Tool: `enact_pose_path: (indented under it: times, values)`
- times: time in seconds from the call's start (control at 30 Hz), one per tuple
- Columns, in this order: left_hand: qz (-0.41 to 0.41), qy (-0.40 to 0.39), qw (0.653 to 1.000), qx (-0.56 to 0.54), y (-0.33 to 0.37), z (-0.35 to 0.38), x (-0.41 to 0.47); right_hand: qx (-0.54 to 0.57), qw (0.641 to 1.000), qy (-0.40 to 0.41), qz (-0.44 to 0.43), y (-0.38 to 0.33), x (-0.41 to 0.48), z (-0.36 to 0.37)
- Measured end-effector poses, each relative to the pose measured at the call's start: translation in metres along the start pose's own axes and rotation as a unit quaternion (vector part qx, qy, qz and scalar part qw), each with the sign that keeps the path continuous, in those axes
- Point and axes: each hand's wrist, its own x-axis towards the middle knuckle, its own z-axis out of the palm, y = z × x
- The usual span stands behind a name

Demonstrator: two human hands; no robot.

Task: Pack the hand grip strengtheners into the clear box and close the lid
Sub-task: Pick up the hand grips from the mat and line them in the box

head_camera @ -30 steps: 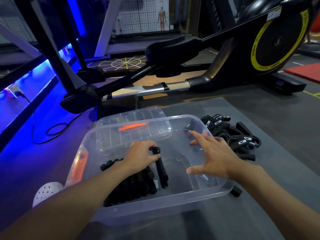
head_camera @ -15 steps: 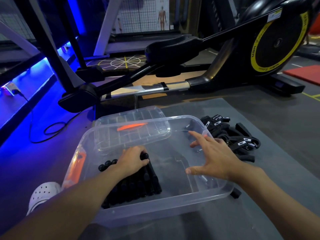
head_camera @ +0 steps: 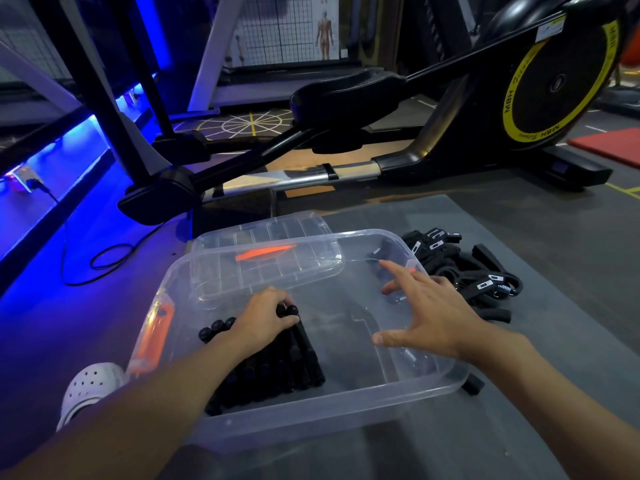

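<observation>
The clear box (head_camera: 346,407) sits open on a grey mat in front of me. A row of black hand grip strengtheners (head_camera: 277,368) lies packed along its left side. My left hand (head_camera: 263,323) rests on top of that row, fingers curled on the rightmost strengthener. My right hand (head_camera: 426,313) hovers over the box's right half with fingers spread and nothing in it. A loose pile of black strengtheners (head_camera: 464,271) lies on the mat just right of the box. The clear lid (head_camera: 263,261) with an orange clip leans on the box's far left rim.
A black elliptical trainer (head_camera: 450,133) with a yellow-ringed flywheel stands right behind the mat. A black cable (head_camera: 100,261) loops on the floor at left under blue lighting. A white perforated shoe (head_camera: 90,389) shows at the box's near left. One stray strengthener (head_camera: 472,384) lies by the box's near right corner.
My left hand has pushed the rightmost strengthener leftward, flush against the row. My right hand has stayed spread over the box's right half.
</observation>
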Motion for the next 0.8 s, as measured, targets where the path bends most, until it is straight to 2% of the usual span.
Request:
enact_pose_path:
  times: [0.4,0.47,0.53,0.6,0.67,0.73,0.8]
  values:
    - [0.006,-0.005,1.000,0.004,0.004,-0.005,-0.003,-0.002,1.000,0.011,-0.004,0.001,-0.001,0.001]
    - [0.011,0.035,0.999,-0.020,0.015,-0.010,-0.004,0.009,1.000,0.018,0.003,0.002,0.000,0.002]
    - [0.036,0.095,0.993,-0.066,0.040,-0.017,-0.005,0.065,0.997,0.048,0.013,0.006,0.000,0.005]
    - [0.080,0.137,0.982,-0.098,0.080,-0.023,-0.007,0.213,0.969,0.123,0.029,0.008,-0.003,0.006]
    - [0.132,0.151,0.972,-0.123,0.127,-0.025,-0.008,0.347,0.908,0.225,0.064,0.013,-0.011,0.002]
    - [0.197,0.140,0.960,-0.142,0.171,-0.019,-0.009,0.392,0.862,0.300,0.113,0.030,-0.021,0.000]
    - [0.243,0.108,0.953,-0.146,0.210,-0.004,-0.008,0.390,0.846,0.321,0.170,0.057,-0.033,0.006]
